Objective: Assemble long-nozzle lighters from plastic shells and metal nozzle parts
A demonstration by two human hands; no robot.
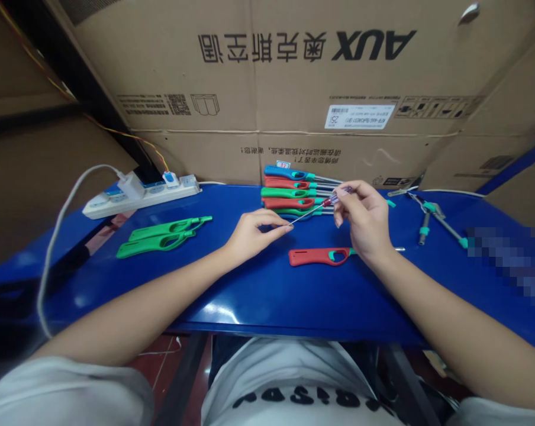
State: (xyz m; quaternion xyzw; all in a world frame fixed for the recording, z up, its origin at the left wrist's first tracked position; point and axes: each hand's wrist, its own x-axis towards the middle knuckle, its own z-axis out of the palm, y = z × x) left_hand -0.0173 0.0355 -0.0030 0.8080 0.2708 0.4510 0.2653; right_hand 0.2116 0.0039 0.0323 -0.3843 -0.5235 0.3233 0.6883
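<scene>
My right hand point(365, 219) pinches the clear handle end of a thin screwdriver point(314, 210) above the blue table point(258, 290). My left hand point(254, 234) pinches the metal tip end of the same screwdriver, fingers closed. A red long-nosed lighter point(318, 256) lies on the table just below my right hand, its metal nozzle partly hidden by my wrist. Behind my hands lies a stack of blue, red and green lighters point(289, 192).
Two green lighter shells point(163, 236) lie at the left. A white power strip point(138, 192) with plugs and a grey cable sits at the back left. Loose lighter inner parts point(431, 216) lie at the right. Large cardboard boxes point(294, 89) stand behind the table.
</scene>
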